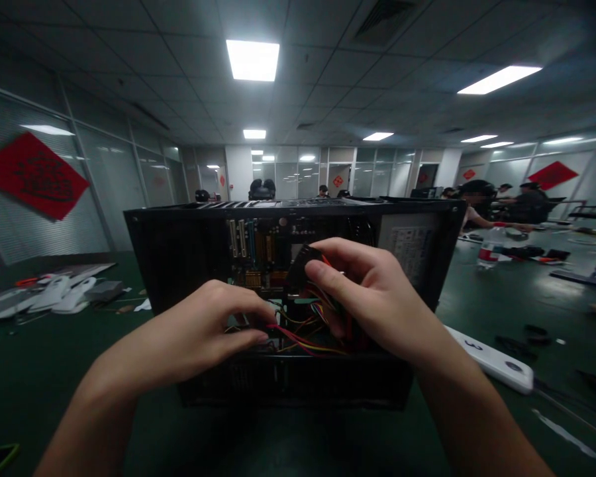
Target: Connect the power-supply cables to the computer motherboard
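Observation:
An open black computer case stands before me, its circuit board and slots showing inside. My right hand grips a dark, ribbed-edged part between thumb and fingers, in front of the board. Part of a coloured wire bundle hangs beneath that palm. Lower in the opening, my left hand pinches the end of several red and yellow wires. Whether a plug sits at that end is hidden by the fingers. A labelled metal power supply fills the case's upper right corner.
A white power strip lies right of the case, its cord trailing off. Beyond it stands a bottle with a red label. White and grey parts clutter the left side of the green table. Another person sits at the right.

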Tool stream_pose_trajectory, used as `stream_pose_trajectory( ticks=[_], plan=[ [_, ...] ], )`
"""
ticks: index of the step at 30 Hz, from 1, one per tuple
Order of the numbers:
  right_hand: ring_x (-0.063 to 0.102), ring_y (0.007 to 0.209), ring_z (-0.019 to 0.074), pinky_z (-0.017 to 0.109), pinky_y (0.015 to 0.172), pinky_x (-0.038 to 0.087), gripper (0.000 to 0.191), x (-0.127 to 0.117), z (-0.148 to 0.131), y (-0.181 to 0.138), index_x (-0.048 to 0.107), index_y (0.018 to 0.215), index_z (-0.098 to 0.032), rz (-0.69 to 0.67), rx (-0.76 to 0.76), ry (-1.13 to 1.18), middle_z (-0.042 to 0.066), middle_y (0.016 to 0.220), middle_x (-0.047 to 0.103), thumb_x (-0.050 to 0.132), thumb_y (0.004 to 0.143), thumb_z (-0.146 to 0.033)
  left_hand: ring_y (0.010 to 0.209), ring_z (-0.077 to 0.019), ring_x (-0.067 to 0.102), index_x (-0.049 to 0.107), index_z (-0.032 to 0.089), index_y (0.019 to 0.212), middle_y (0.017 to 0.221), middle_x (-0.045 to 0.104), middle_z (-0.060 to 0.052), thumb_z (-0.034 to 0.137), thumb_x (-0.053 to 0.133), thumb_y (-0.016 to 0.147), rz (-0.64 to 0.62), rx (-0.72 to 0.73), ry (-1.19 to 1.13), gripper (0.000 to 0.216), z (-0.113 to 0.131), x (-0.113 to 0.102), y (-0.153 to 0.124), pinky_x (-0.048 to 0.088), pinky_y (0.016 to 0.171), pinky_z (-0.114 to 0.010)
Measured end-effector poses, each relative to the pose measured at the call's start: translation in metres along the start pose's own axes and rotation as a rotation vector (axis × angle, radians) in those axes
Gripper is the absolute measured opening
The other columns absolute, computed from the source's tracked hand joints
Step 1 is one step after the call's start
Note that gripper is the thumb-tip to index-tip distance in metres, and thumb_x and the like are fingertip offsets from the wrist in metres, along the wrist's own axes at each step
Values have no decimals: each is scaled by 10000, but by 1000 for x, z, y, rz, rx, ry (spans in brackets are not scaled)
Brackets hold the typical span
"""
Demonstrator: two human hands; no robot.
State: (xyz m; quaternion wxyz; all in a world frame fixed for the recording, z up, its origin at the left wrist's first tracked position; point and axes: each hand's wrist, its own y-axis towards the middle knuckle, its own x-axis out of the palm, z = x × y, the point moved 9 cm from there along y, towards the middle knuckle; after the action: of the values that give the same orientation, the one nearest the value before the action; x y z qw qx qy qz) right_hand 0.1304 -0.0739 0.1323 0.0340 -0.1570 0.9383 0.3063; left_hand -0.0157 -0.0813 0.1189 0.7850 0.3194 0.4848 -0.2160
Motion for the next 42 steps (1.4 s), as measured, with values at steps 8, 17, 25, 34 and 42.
stream_pose_trajectory(
  ticks=[8, 17, 25, 34, 42],
  plan=[
    [631, 481, 107, 186, 386, 489, 302, 14, 11, 2, 694, 1086, -191, -66, 46, 72, 8, 835, 696, 670, 873, -403, 850, -181, 710, 587, 238, 1292, 963, 743, -32, 367, 733, 820, 378, 56, -95, 510, 13, -31, -3, 583, 770, -262],
    [699, 808, 194, 286, 651, 584, 364, 12, 3, 1, 690, 1221, -202, 87, -110, -98, 44, 953, 743, 673, 882, -334, 764, -144, 675, 553, 233, 1362, 866, 716, -11, 321, 732, 816, 388, 99, -3, 581, 21, -29, -2, 553, 716, -221],
    [683, 917, 242, 353, 749, 581, 365, 25, -6, -4, 653, 1288, -227, 15, -188, -271, 38, 956, 731, 589, 938, -309, 731, -132, 644, 531, 232, 1390, 846, 693, 3, 306, 725, 816, 362, 106, 24, 610, 19, -28, -3, 528, 683, -207],
    [665, 1023, 247, 374, 871, 574, 498, 38, -17, -11, 588, 1362, -229, -94, -224, -324, 43, 1137, 701, 601, 871, -152, 750, -129, 603, 516, 223, 1321, 863, 618, 13, 352, 749, 775, 388, 123, 141, 607, 21, -28, -5, 493, 672, -202],
    [465, 1356, 270, 459, 1143, 376, 667, 35, -4, -12, 308, 1546, -215, -124, -131, -340, 70, 1467, 502, 528, 917, -218, 749, -120, 569, 528, 203, 1277, 893, 604, 7, 309, 752, 778, 378, 182, 180, 557, 27, -25, 1, 465, 661, -202]
  ],
)
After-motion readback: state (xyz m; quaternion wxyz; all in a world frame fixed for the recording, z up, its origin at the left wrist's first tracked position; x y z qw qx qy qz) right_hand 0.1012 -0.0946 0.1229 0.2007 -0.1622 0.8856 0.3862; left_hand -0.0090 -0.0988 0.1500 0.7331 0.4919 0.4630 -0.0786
